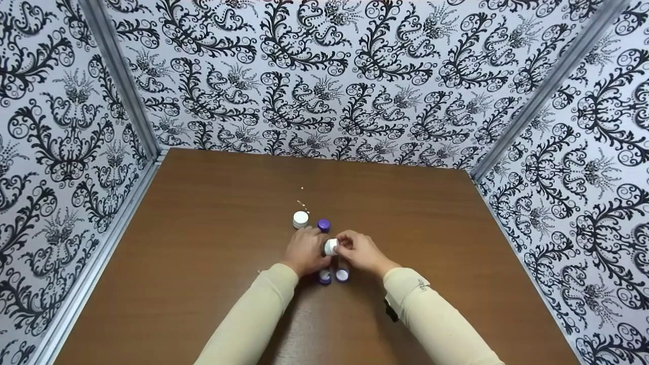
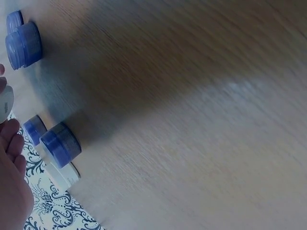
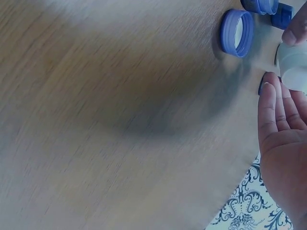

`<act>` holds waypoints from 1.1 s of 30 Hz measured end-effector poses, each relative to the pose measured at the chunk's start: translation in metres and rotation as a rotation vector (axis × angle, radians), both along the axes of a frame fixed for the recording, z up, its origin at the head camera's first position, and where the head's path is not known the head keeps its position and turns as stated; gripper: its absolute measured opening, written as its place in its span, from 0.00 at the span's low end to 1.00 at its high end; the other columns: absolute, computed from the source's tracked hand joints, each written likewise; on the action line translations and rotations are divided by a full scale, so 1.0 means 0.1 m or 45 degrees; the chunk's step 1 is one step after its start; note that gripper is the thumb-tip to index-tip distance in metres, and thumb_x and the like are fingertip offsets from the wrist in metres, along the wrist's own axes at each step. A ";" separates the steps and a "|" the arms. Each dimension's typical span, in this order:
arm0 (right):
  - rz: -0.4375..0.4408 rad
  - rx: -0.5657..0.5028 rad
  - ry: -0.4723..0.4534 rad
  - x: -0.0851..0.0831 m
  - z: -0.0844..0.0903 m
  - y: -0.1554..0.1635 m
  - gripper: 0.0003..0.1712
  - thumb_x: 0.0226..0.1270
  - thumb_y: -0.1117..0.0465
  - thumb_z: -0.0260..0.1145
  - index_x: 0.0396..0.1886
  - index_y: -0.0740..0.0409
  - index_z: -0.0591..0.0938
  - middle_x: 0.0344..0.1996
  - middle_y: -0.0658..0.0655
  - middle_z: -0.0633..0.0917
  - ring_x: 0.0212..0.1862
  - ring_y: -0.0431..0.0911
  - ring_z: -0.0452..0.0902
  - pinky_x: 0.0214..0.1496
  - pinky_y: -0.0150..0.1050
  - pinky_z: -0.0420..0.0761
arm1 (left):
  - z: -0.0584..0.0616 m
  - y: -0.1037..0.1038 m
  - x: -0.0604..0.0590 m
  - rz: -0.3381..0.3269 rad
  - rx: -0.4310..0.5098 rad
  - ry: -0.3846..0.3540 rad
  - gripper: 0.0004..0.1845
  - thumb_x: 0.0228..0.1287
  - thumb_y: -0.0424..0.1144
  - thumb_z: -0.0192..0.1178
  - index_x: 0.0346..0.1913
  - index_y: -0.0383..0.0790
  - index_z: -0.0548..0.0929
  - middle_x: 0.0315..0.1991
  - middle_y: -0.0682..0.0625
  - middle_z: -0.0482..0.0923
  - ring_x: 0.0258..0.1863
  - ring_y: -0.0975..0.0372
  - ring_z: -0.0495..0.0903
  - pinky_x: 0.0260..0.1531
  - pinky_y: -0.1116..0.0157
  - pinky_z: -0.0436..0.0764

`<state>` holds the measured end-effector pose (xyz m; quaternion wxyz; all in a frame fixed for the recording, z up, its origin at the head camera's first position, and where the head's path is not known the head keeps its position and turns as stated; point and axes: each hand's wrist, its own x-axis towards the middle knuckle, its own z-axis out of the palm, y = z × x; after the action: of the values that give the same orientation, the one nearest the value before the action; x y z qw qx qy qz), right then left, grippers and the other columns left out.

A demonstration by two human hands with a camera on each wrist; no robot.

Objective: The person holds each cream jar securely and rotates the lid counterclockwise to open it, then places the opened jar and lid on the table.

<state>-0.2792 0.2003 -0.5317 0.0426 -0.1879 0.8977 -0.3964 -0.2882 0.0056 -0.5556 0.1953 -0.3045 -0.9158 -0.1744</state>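
While both hands meet, fingers (image 1: 346, 242) pinch the white jar (image 1: 330, 247).

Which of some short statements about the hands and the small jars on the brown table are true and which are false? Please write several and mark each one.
1. Both hands hold a small white jar between them. True.
2. The left hand lies flat on the table, far from the jars. False: it is at the white jar, together with the right hand.
3. A white-lidded jar stands beyond the hands. True.
4. The purple lid next to it is red. False: it is purple.
5. The walls are plain white. False: they carry a black swirl pattern.
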 end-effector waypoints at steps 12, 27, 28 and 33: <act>0.032 -0.075 -0.032 -0.01 0.00 0.00 0.17 0.62 0.67 0.67 0.50 0.66 0.80 0.41 0.62 0.85 0.42 0.51 0.84 0.47 0.44 0.82 | -0.02 0.00 -0.01 0.006 0.000 -0.004 0.17 0.43 0.50 0.71 0.35 0.45 0.87 0.30 0.51 0.79 0.33 0.53 0.78 0.38 0.55 0.76; 0.032 -0.093 -0.038 -0.01 0.01 -0.01 0.14 0.65 0.65 0.67 0.49 0.65 0.81 0.41 0.61 0.86 0.41 0.52 0.84 0.47 0.45 0.82 | 0.00 -0.01 -0.01 0.002 0.006 -0.023 0.18 0.43 0.50 0.73 0.37 0.45 0.88 0.32 0.51 0.81 0.34 0.53 0.79 0.39 0.55 0.76; 0.032 -0.089 -0.031 0.00 0.01 -0.01 0.13 0.65 0.65 0.66 0.48 0.64 0.81 0.40 0.61 0.86 0.41 0.51 0.85 0.46 0.46 0.82 | 0.00 -0.02 -0.01 0.001 0.010 -0.026 0.18 0.43 0.50 0.73 0.38 0.45 0.88 0.32 0.51 0.81 0.34 0.53 0.79 0.40 0.56 0.76; 0.030 -0.088 -0.029 0.00 0.01 -0.01 0.13 0.65 0.66 0.67 0.48 0.65 0.80 0.40 0.61 0.86 0.41 0.53 0.84 0.46 0.47 0.82 | 0.01 -0.02 0.00 -0.003 0.009 -0.031 0.19 0.43 0.49 0.74 0.38 0.44 0.88 0.32 0.50 0.81 0.34 0.53 0.79 0.40 0.55 0.76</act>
<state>-0.2797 0.1990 -0.5304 0.0509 -0.1952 0.8806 -0.4287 -0.2881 0.0032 -0.5549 0.1849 -0.3027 -0.9172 -0.1816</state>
